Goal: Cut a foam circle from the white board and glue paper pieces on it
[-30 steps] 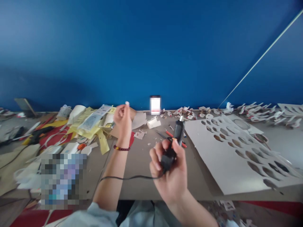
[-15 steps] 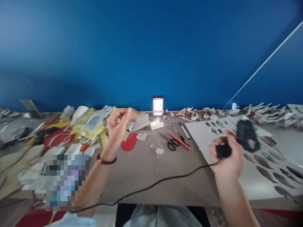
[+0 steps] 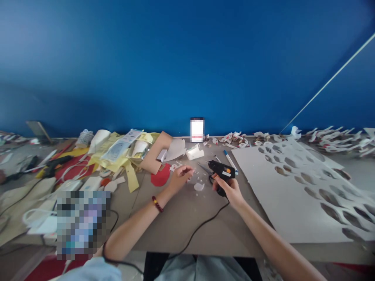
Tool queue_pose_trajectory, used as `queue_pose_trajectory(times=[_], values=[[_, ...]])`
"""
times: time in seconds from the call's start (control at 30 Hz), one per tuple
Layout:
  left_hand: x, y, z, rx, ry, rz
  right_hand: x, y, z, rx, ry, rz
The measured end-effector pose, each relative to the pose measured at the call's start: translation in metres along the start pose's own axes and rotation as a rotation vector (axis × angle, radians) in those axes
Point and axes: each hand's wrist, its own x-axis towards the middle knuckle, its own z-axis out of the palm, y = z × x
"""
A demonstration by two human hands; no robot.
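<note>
Table (image 3: pixel 181 218) surface: matte grey-brown, flat, set against a deep blue wall (image 3: pixel 175 58). White diagonal line crosses the wall at upper right.

Right hand (image 3: pixel 230 187): fingers wrapped closed around the grip of a black glue gun (image 3: pixel 222 170), orange trigger, nozzle pointing left. Gun is held just above the table centre; its black cord (image 3: pixel 193 234) trails over the near edge.

Left hand (image 3: pixel 180 175): fingers pinched together on something small, too small to identify; dark red bead bracelet (image 3: pixel 157 203) on the wrist.

Small white scrap (image 3: pixel 199 187) lies between the hands. Red paper piece (image 3: pixel 160 177) just left of the left hand. Large white sheet (image 3: pixel 293 195) at right, stiff, punched with leaf-shaped holes. Yellow paper strips (image 3: pixel 117 156) heaped at left.
</note>
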Motion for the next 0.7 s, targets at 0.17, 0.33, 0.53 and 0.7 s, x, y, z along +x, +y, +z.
queue_pose_trajectory(times=[0.17,0.33,0.53,0.7], values=[[-0.005,-0.012,0.002,0.029,0.044,-0.008,-0.002,0.006,0.001,-0.026,-0.047,0.048],[-0.011,-0.011,0.002,0.044,0.114,-0.013,-0.005,0.013,0.002,-0.014,-0.112,0.054],[-0.012,-0.011,0.004,0.048,0.141,-0.005,-0.002,0.018,-0.003,-0.090,-0.209,0.057],[-0.013,-0.012,0.005,-0.032,0.132,-0.028,-0.004,0.020,-0.003,-0.152,-0.213,0.071]])
